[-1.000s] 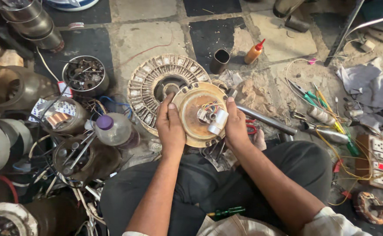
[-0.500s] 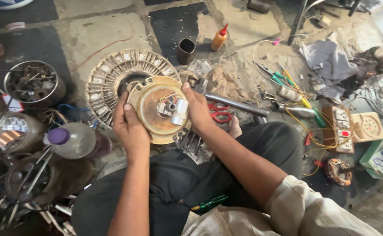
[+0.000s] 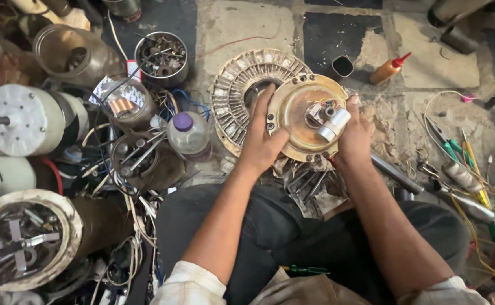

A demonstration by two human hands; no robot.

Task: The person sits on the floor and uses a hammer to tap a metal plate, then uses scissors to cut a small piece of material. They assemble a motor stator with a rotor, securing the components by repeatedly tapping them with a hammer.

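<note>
A round brass-coloured motor cover (image 3: 298, 116) with a white cylinder part (image 3: 334, 124) and thin wires at its hub is held over my lap. My left hand (image 3: 261, 141) grips its left rim, fingers spread up the edge. On the right rim, my right hand (image 3: 354, 133) is closed with the thumb on the face. Behind the cover lies a ring-shaped slotted stator (image 3: 241, 85) on the floor.
An orange squeeze bottle (image 3: 388, 69) and a small dark cup (image 3: 342, 66) stand beyond the stator. Left are a purple-capped plastic bottle (image 3: 188, 134), tins of metal parts (image 3: 161, 56) and motor housings (image 3: 24, 118). Screwdrivers and pliers (image 3: 456, 164) and a metal rod (image 3: 397, 176) lie right.
The view has swung, so the cover and hands sit more to the right in frame. Both hands keep the same hold on the cover.
</note>
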